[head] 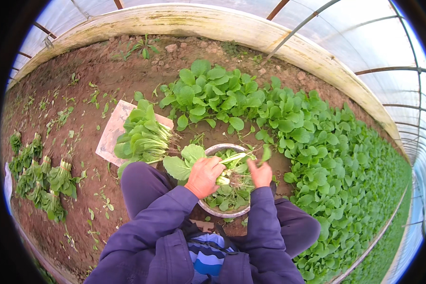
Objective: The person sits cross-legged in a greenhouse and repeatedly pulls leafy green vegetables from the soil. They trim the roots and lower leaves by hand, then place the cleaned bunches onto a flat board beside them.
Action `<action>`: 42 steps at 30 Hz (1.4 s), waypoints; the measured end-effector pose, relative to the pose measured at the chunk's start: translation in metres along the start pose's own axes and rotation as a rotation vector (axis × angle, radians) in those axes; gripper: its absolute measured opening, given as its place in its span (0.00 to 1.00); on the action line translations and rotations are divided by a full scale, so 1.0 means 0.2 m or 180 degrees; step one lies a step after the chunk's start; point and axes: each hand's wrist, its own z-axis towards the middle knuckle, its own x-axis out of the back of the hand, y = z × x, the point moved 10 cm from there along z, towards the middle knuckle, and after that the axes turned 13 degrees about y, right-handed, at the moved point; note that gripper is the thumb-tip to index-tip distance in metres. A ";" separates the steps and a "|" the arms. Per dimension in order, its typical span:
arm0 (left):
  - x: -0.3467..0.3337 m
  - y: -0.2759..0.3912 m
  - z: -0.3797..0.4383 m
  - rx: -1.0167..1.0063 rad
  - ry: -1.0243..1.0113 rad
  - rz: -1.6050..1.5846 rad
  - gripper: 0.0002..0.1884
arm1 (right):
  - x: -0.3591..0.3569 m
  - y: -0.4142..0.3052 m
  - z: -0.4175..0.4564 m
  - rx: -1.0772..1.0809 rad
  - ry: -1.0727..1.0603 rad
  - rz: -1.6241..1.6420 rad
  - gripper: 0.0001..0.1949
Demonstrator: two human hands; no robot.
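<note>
My left hand [206,176] is closed around a few leafy green plants, with broad leaves [177,168] out to the left and pale stems and thin roots pointing right. Close by on the right, my right hand [261,174] pinches a small green leaf [266,153] near the root ends. Both hands are above a round basin [220,214] between my knees, which holds loose green leaves [227,198]. Left of the basin, a stack of rooted leafy greens [142,133] lies on a flat pale board [108,138], roots facing right.
Growing greens [319,142] fill the bed ahead and to the right. Several tied bunches of greens [44,177] lie on bare soil [88,152] at far left. A pale plastic sheet wall [184,19] and metal hoops [301,25] enclose the bed.
</note>
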 end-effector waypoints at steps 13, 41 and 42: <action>-0.03 -0.06 0.01 0.0329 -0.0056 -0.0372 0.20 | 0.14 -0.46 -0.09 0.0303 0.0483 0.2165 0.14; -0.18 -0.38 -0.15 0.3215 0.0353 -0.3774 0.22 | 0.02 -0.91 -0.38 0.1532 0.0042 0.1639 0.17; -0.17 -0.39 -0.16 0.3277 0.0383 -0.3735 0.21 | 0.01 -0.92 -0.39 0.1666 0.0070 0.1582 0.18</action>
